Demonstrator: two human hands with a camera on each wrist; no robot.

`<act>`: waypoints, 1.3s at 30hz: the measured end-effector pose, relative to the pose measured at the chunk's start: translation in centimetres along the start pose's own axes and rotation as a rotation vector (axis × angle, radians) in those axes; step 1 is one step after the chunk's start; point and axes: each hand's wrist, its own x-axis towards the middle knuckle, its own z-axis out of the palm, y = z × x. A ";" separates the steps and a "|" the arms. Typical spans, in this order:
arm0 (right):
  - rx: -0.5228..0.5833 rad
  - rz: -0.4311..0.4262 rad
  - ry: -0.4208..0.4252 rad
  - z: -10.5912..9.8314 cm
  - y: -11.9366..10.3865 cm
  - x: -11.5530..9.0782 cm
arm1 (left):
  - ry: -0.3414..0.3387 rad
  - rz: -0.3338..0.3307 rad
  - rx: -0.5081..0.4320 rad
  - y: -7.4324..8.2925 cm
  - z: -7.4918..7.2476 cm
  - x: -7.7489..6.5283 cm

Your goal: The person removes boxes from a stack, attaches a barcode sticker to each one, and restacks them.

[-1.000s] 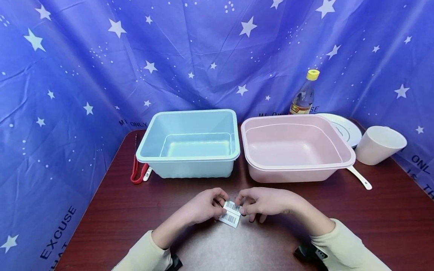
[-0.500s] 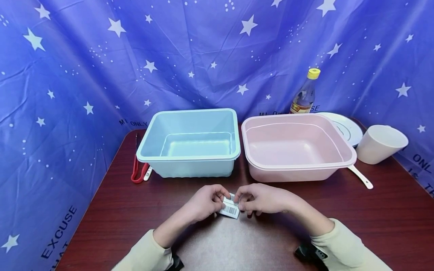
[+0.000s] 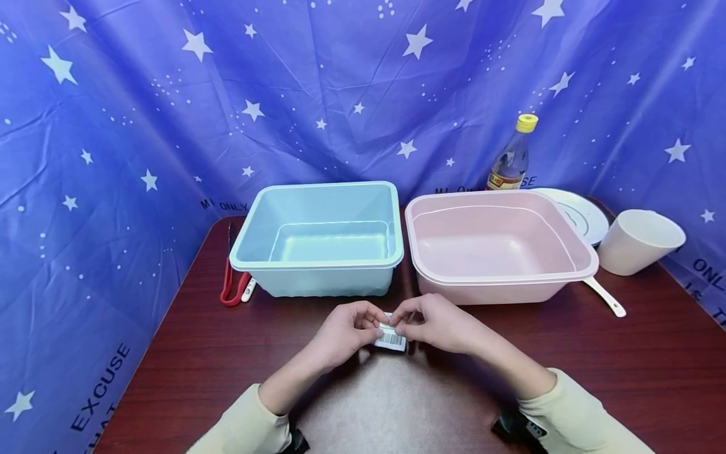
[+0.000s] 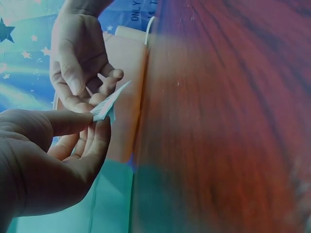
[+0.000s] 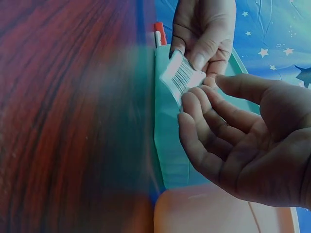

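A small white sheet of barcode labels (image 3: 391,340) is held above the tabletop between both hands. My left hand (image 3: 347,334) pinches its left edge between thumb and fingers, as the left wrist view also shows. In that view the barcode sheet (image 4: 106,106) looks bent, with a small flap under it. My right hand (image 3: 439,323) is at the opposite edge, fingers curved and relaxed. In the right wrist view, its fingertips (image 5: 190,99) come right to the edge of the barcode sheet (image 5: 177,75), while its thumb stands slightly apart. The sheet's upper part is partly hidden by fingers.
Behind the hands stand a light blue basin (image 3: 317,271) and a pink basin (image 3: 499,287). Red-handled tongs (image 3: 231,293) lie left. Farther right are a white-handled utensil (image 3: 607,296), a white cup (image 3: 638,243), a white plate (image 3: 592,221) and a yellow-capped bottle (image 3: 513,157).
Both hands have moved slightly away from the person with the barcode sheet. The right fingers have come closer to the left ones and cover more of the sheet's upper part.
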 end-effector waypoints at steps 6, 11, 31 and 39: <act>0.022 0.002 0.034 0.4 0.0 0.2 | 0.001 0.010 -0.050 0.0 0.1 0.0; 0.023 0.000 0.049 0.8 0.1 0.3 | -0.016 -0.003 -0.087 -0.1 0.2 0.1; 0.021 -0.006 0.064 1.1 0.3 0.4 | -0.078 -0.009 -0.151 -0.1 0.5 0.1; 0.026 0.004 0.055 0.9 0.3 0.4 | -0.068 -0.028 -0.183 -0.1 0.5 0.1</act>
